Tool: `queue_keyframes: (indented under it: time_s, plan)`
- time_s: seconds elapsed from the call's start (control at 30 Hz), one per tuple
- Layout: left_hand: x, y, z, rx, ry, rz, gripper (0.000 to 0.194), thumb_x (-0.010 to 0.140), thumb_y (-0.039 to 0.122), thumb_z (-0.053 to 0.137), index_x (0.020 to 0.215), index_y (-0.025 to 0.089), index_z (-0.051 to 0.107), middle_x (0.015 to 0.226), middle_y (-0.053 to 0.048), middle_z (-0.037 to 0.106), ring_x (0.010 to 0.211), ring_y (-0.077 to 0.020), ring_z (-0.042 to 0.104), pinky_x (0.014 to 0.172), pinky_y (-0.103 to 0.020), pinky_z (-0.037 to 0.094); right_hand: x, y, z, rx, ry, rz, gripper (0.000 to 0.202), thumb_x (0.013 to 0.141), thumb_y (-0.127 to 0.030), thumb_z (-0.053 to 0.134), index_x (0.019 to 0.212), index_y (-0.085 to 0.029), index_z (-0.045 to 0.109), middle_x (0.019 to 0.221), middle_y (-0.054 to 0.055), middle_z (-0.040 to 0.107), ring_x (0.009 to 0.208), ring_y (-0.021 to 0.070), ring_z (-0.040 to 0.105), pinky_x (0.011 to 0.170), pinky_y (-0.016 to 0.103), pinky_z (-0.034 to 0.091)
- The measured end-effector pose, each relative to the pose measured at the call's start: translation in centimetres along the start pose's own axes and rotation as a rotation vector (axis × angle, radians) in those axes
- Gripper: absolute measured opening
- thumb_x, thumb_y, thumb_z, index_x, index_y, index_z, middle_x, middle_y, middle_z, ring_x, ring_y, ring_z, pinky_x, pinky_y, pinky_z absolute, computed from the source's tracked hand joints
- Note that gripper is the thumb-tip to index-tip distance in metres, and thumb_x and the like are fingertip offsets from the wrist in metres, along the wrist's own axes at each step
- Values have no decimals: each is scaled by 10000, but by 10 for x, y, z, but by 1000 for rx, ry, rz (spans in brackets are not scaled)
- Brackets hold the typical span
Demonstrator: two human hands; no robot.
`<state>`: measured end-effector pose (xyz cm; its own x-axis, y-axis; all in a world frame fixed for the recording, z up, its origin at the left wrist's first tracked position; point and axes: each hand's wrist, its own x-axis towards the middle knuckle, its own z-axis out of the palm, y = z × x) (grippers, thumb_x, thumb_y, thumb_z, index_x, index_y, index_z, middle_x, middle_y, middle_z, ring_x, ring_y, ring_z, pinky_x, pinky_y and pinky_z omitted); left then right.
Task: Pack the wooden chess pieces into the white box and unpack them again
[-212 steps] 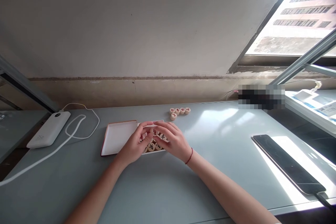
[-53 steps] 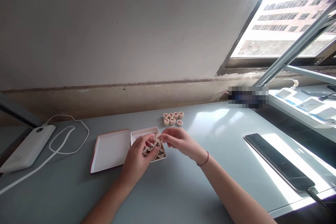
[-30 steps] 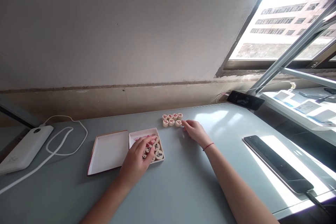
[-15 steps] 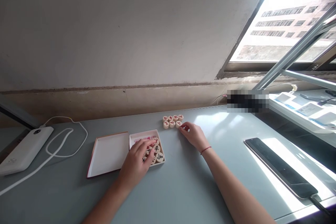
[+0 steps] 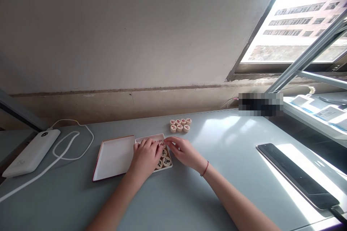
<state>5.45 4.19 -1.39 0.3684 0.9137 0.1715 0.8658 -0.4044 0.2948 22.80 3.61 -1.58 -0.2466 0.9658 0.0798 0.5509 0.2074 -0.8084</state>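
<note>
"What has just changed between our hands?"

"Our right hand (image 5: pixel 185 152) has come back. Half a second ago its fingertips were at the red-marked pieces (image 5: pixel 179 127); now they are at the far right corner of the open box (image 5: pixel 171 159), next to the corner piece (image 5: pixel 162 144)."

"Are we gripping that piece?"

"We cannot tell. The fingers are bent, with thumb and forefinger spread slightly, and the contact is too small to read."

"And our left hand (image 5: pixel 145 157)?"

"It lies palm down over the box, fingers curled, hiding the pieces below. Whether it holds one, we cannot tell. Dark-marked pieces (image 5: pixel 166 161) show to the right of its thumb."

"What did the right hand leave behind?"

"The red-marked pieces stand beyond both hands, in two close rows, four behind and three in front. We see the same count of tops as half a second ago."

"So where does that put our work?"

"We judge that the attention is back on the box, and that the work is partway: pieces lie under our hands and beyond them. The lid (image 5: pixel 116 158) rests open to the left of our left hand."
</note>
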Motion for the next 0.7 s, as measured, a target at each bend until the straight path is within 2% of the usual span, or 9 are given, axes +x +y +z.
queue_keyframes:
  time_s: [0.13, 0.23, 0.33, 0.43, 0.53, 0.63, 0.7]
  plan:
    - [1, 3, 0, -117, -12, -32, 178, 913, 292, 481, 880, 207, 633, 890, -43, 708, 885, -245, 643, 788, -374, 384, 1, 4, -1, 21, -22, 23, 316, 909, -278, 386, 1017, -213, 676, 874, 44, 695, 620, 139, 563, 611, 262, 441]
    - [2, 4, 1, -148, -8, -33, 142, 905, 264, 478, 864, 215, 605, 813, 0, 709, 803, -202, 656, 773, -347, 392, 1, 2, -3, 34, -30, 29, 305, 899, -281, 412, 1042, -208, 671, 944, 59, 684, 673, 144, 577, 635, 269, 456]
    - [0, 4, -1, -236, 58, -24, 101, 882, 244, 494, 902, 226, 592, 816, 16, 703, 756, -167, 651, 787, -328, 416, 0, -2, -6, 78, -28, 20, 284, 883, -329, 478, 1063, -206, 661, 1033, 68, 661, 724, 143, 574, 647, 266, 466]
    - [-4, 5, -4, -432, 109, -7, 115, 874, 273, 495, 928, 229, 587, 822, 16, 696, 690, -138, 631, 714, -277, 464, -1, -6, -12, 202, -55, 10, 279, 878, -389, 520, 1039, -207, 656, 1038, 53, 659, 711, 123, 561, 621, 246, 467]
    - [-9, 6, -9, -578, 90, -24, 156, 883, 326, 478, 925, 227, 592, 844, 5, 697, 706, -140, 631, 650, -250, 495, -2, -7, -18, 389, -137, 19, 318, 866, -458, 548, 1017, -195, 646, 985, 46, 656, 677, 103, 555, 572, 223, 455]
    - [-13, 8, -13, -621, 76, -59, 189, 885, 354, 472, 941, 228, 601, 884, -10, 703, 780, -159, 645, 719, -281, 522, -2, -6, -19, 506, -205, 34, 356, 837, -495, 586, 1005, -187, 647, 892, 41, 642, 691, 109, 559, 516, 197, 425]
    - [-16, 9, -14, -626, 68, -70, 199, 884, 367, 476, 947, 229, 605, 904, -19, 705, 811, -169, 651, 765, -305, 527, -1, -6, -19, 528, -219, 42, 350, 817, -491, 615, 976, -183, 659, 863, 39, 641, 713, 116, 571, 537, 201, 442]
